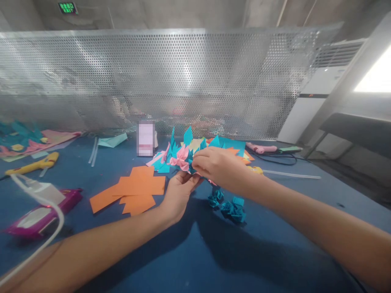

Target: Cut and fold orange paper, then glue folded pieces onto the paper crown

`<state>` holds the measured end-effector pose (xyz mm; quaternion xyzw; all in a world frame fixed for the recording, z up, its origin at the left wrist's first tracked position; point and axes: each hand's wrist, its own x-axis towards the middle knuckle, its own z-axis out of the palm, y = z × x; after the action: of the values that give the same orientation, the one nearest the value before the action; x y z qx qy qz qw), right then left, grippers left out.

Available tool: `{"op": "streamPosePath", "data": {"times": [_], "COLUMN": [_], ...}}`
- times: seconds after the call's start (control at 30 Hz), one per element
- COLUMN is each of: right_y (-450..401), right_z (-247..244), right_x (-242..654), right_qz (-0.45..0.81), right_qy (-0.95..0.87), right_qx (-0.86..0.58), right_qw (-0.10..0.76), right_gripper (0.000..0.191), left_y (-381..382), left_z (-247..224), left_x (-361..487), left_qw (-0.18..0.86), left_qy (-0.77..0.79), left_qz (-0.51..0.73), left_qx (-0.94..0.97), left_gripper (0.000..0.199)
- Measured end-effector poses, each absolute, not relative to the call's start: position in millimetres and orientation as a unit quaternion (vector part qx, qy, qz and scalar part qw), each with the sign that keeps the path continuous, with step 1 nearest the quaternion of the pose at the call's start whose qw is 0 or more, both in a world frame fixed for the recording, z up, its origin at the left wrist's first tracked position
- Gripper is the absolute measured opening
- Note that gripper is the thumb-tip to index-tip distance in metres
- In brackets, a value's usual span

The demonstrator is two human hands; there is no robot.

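Both hands are at an origami flower piece [181,158] with pink folded flowers and pointed teal leaves, raised a little above the blue table. My left hand [178,194] grips its underside between thumb and fingers. From the right, my right hand [215,165] reaches in with its fingers pinched together at the piece. Its fingertips are partly hidden among the folds, so whatever they pinch cannot be made out. Beneath my right forearm lie several crumpled teal paper flowers [233,209]. Left of my left hand, orange paper pieces [139,185] overlap on the table.
A yellow glue gun [33,163], a magenta device [42,217] and a white cable [59,211] lie left. Behind stand a blurred box [146,138] and a perforated metal screen [171,73]. Right are a pink glue gun [261,148] and a clear glue stick [291,174].
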<state>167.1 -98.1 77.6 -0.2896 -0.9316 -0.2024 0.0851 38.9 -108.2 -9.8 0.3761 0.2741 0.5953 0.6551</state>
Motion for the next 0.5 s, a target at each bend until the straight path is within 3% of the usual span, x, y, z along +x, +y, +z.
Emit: {"op": "streamPosePath", "data": {"times": [0.5], "right_y": [-94.1], "right_z": [74.0], "right_x": [170.2], "right_qz": [-0.201], "right_qy": [-0.938], "right_qx": [-0.269], "right_qw": [0.085], "right_gripper": [0.016], "left_y": [-108.7], "left_z": [-9.5], "left_x": [37.9], "left_qw": [0.656], "left_qy": [0.275], "left_qz": [0.585], "left_qx": [0.389], "left_gripper": [0.031]}}
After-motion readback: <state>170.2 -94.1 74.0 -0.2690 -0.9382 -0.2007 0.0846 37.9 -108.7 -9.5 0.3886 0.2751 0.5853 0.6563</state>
